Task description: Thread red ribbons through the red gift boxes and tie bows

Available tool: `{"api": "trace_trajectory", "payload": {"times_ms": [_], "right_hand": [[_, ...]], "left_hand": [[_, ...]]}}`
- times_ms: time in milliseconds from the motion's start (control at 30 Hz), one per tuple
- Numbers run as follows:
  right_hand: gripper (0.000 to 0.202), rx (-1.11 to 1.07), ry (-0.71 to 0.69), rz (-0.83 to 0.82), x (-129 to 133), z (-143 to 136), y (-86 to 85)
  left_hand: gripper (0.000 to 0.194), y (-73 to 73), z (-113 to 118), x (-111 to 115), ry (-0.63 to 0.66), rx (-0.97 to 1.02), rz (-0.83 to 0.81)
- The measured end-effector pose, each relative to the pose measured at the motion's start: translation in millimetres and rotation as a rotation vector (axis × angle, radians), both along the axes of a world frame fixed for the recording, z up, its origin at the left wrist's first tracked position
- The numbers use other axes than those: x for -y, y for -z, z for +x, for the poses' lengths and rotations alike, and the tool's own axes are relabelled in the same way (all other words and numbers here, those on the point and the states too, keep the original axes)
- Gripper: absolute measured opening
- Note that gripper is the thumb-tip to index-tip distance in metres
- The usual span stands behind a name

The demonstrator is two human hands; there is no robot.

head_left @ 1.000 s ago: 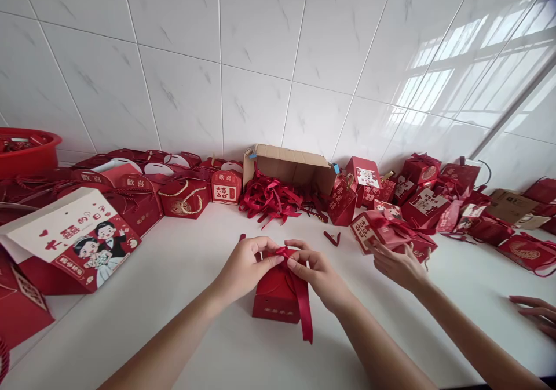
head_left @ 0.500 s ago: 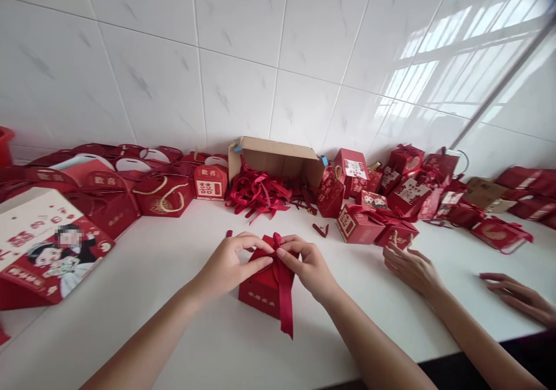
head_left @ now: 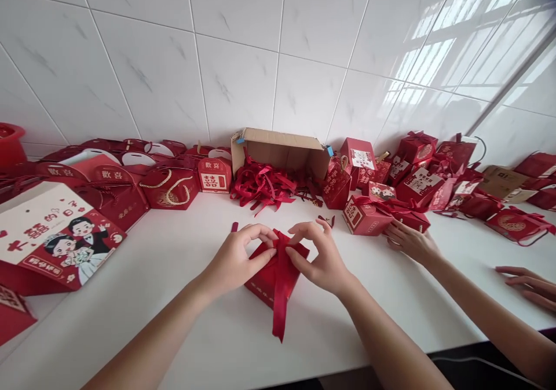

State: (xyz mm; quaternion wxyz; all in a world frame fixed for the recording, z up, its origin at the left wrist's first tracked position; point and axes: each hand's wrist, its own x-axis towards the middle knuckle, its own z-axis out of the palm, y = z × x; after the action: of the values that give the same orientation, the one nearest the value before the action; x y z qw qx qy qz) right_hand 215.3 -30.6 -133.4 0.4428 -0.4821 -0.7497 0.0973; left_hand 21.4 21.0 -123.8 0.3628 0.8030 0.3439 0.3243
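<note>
A small red gift box [head_left: 264, 283] stands on the white table in front of me, turned with a corner towards me. Over its top runs a red satin ribbon [head_left: 282, 297], one tail hanging down the front. My left hand [head_left: 237, 259] pinches the ribbon at the top of the box between thumb and index finger. From the other side, my right hand [head_left: 324, 257] has thumb and index finger closed at the ribbon, its other fingers curled. The fingertips partly hide where the ribbon is gathered.
An open cardboard carton [head_left: 282, 138] spills loose red ribbons [head_left: 263, 184]. Red gift boxes [head_left: 169, 187] line the tiled wall on the left; more boxes [head_left: 369, 216] are piled at right. A co-worker's hand [head_left: 412, 242] touches one of those, another hand [head_left: 530, 285] rests farther right.
The gift box has turned slightly, and its hanging ribbon tail has swung left. My right hand's fingers are more arched. The co-worker's nearer hand has moved against a box.
</note>
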Motion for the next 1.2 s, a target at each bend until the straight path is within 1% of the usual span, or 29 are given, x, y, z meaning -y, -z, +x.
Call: {"api": "trace_trajectory", "payload": {"times_ms": [67,133,167,267,333,400,467,567,633,700,767,800,867,933,1000,1067,1200], "right_hand": [[0.016,0.043,-0.058,0.053,2,4,-1.2],[0.018,0.043,-0.112,0.034,3,7,-3.0],[0.020,0.016,-0.115,-0.001,3,9,-4.1],[0.023,-0.131,-0.046,-0.132,-4,12,-7.8],[0.030,-0.203,-0.058,-0.245,-13,13,-10.9],[0.033,-0.209,-0.154,-0.346,-21,13,-15.1],[0.028,-0.145,-0.268,-0.380,-27,14,-20.7],[0.014,-0.002,-0.368,-0.303,-29,17,-30.4],[0.012,0.090,-0.409,-0.237,-27,21,-36.5],[0.018,0.208,-0.470,-0.186,-24,25,-41.4],[0.031,0.357,-0.506,-0.142,-21,27,-44.4],[0.037,0.440,-0.501,-0.122,-19,27,-45.1],[0.047,0.599,-0.443,-0.087,-15,25,-45.1],[0.051,0.701,-0.383,-0.050,-12,22,-43.1],[0.048,0.731,-0.365,-0.010,-10,20,-39.5],[0.046,0.724,-0.378,0.006,-10,19,-35.3],[0.045,0.679,-0.396,-0.020,-13,19,-28.4]], "left_hand": [[0.013,-0.9,-1,1,0.034,0.003,-0.005],[0.013,-1.5,-1,1,0.056,0.002,-0.016],[0.013,-1.8,-1,1,0.065,0.001,-0.022],[0.015,-4.2,-1,1,0.073,-0.007,-0.019],[0.015,-7.2,1,0,0.074,-0.027,0.001],[0.015,-10.9,2,0,0.076,-0.054,0.028],[0.016,-14.5,2,1,0.084,-0.091,0.044],[0.014,-18.9,1,0,0.102,-0.146,0.018],[0.012,-21.8,-1,-2,0.112,-0.170,-0.016],[0.011,-25.3,-2,-4,0.122,-0.192,-0.044],[0.011,-29.8,-3,-8,0.147,-0.212,-0.062],[0.010,-32.4,-4,-10,0.160,-0.221,-0.067],[0.010,-37.6,-4,-15,0.176,-0.241,-0.065],[0.011,-42.7,-4,-20,0.175,-0.287,-0.062],[0.013,-47.4,-2,-26,0.182,-0.353,-0.047],[0.015,-51.3,0,-30,0.205,-0.406,-0.011],[0.014,-55.0,4,-33,0.257,-0.429,0.045]]}}
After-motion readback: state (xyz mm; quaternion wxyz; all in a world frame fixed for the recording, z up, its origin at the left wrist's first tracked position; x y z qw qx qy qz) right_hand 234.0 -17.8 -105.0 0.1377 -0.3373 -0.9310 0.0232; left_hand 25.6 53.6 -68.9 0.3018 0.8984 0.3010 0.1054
